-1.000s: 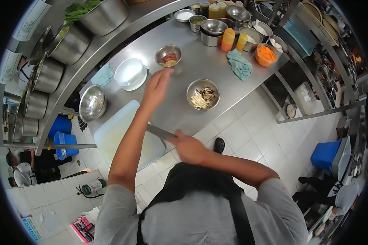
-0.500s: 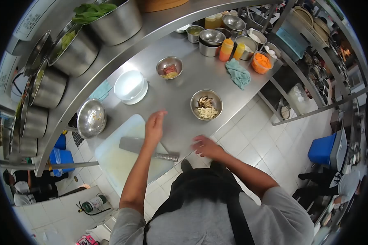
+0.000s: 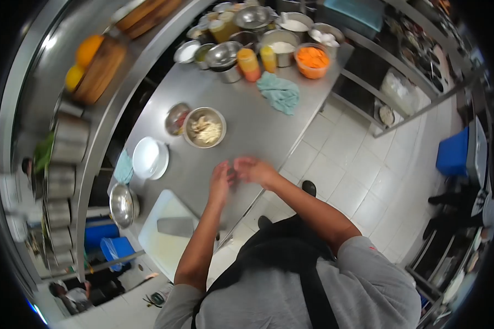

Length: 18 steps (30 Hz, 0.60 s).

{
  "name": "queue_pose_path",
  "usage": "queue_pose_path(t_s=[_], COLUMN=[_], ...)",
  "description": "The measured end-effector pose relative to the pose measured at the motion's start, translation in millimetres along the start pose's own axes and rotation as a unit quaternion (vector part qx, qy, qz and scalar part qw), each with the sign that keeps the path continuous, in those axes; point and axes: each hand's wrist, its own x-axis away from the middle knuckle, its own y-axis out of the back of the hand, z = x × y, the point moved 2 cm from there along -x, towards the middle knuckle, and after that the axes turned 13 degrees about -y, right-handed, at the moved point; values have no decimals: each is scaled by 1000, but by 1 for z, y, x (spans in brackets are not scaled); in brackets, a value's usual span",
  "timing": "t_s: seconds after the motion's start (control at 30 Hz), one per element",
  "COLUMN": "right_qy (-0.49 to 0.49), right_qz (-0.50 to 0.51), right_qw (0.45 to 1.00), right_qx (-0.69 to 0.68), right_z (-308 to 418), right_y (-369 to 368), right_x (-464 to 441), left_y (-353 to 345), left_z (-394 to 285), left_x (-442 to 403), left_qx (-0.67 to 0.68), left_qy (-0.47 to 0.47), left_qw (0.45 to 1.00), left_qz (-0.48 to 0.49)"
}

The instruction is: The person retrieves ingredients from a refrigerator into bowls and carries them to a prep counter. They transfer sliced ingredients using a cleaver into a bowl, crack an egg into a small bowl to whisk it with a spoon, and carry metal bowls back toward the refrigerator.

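Observation:
My left hand (image 3: 221,181) and my right hand (image 3: 253,170) are close together above the near side of the steel table (image 3: 247,123). Both look open and hold nothing that I can see, though their fingers are slightly blurred. Beyond them a steel bowl (image 3: 186,128) of pale sliced food (image 3: 206,130), perhaps mushrooms, sits against another steel bowl (image 3: 171,119) with red and yellowish pieces. Below my left hand lies a white cutting board (image 3: 158,241) with a cleaver (image 3: 174,227) on it; my forearm hides part of the cleaver.
White bowls (image 3: 150,157) and an empty-looking steel bowl (image 3: 124,206) stand at left. At the back are sauce bottles (image 3: 248,64), a tub of orange pieces (image 3: 313,59) and a green cloth (image 3: 280,93). An overhead shelf (image 3: 101,126) runs along the left. A person (image 3: 461,208) stands at right.
The bowl of pale slices has moved left, up against the bowl with red pieces. My hands have come closer together. The view has turned toward the right.

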Motion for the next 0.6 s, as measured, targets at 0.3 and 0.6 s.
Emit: queue_pose_path(t_s=[0.3,0.6], right_qy=[-182,-89], right_qz=[-182,-337], right_qw=[828,899], right_qx=[499,266], right_z=[-115,-124], right_y=[256,374], right_x=[40,-45], left_y=[-153,-211], left_z=[-37,1], left_x=[-26,-38], left_qx=[-477,-563], left_qy=[-385,-364], left_qw=[771,717], left_qz=[171,192])
